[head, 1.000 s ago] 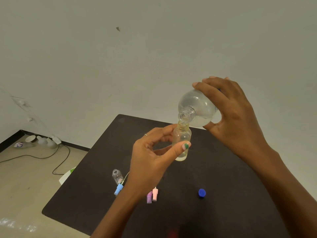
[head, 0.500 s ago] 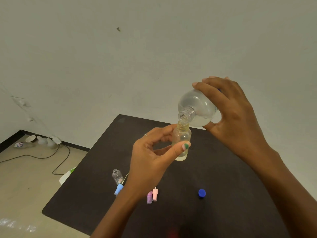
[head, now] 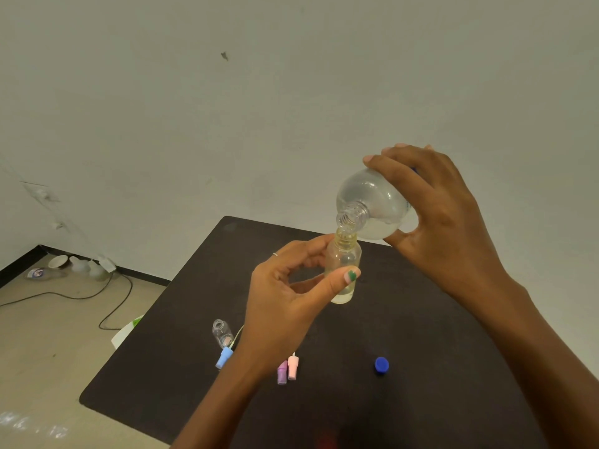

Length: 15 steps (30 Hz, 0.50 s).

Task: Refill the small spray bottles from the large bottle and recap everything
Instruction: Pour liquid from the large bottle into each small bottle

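Mid-pour: right hand [head: 444, 222] wraps the tilted large bottle [head: 372, 205], fingers curled over its shoulder, thumb under, mouth angled down onto the neck of the small spray bottle [head: 343, 270]. Left hand [head: 285, 299] pinches that small bottle between thumb and fingers, holding it upright just below and left of the right hand, above the black table [head: 437, 335]. Only a shallow layer of liquid shows at its bottom – so filling looks barely begun

To do it well, the person should keep the two mouths touching and lined up, tilt slowly for a thin stream, and watch the level, stopping below the neck. The narrow opening makes spilling likely if the tilt jumps

Below the left hand lie another empty small bottle [head: 222, 333], blue [head: 224, 358], purple [head: 282, 372] and pink [head: 293, 367] spray tops – and under the right forearm the blue cap [head: 381, 365], all off
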### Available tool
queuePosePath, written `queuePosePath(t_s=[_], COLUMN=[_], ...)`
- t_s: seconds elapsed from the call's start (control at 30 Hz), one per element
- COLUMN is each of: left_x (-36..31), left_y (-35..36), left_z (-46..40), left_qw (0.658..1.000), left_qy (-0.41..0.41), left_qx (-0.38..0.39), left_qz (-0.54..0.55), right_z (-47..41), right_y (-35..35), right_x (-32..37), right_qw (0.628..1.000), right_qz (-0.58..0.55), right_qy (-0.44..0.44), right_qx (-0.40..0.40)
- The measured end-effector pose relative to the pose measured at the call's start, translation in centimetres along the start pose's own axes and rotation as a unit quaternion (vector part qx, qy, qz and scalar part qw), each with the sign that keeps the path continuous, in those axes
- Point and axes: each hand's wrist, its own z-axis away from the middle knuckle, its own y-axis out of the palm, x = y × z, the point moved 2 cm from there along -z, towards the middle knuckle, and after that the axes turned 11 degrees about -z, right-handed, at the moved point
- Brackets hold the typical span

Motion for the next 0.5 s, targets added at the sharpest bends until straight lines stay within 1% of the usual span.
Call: queuePosePath(t_s=[0.5], left_x=[-0.2], left_y=[-0.06], left_z=[0.05], left_qw=[1.0], left_qy=[0.002], left_qx=[0.0], left_qz=[0.003], right_z=[-0.02], right_y=[-0.09], right_x=[0.21], right_qw=[1.0], right_qz=[-0.002], right_qy=[0.001], right_qx=[-0.002])
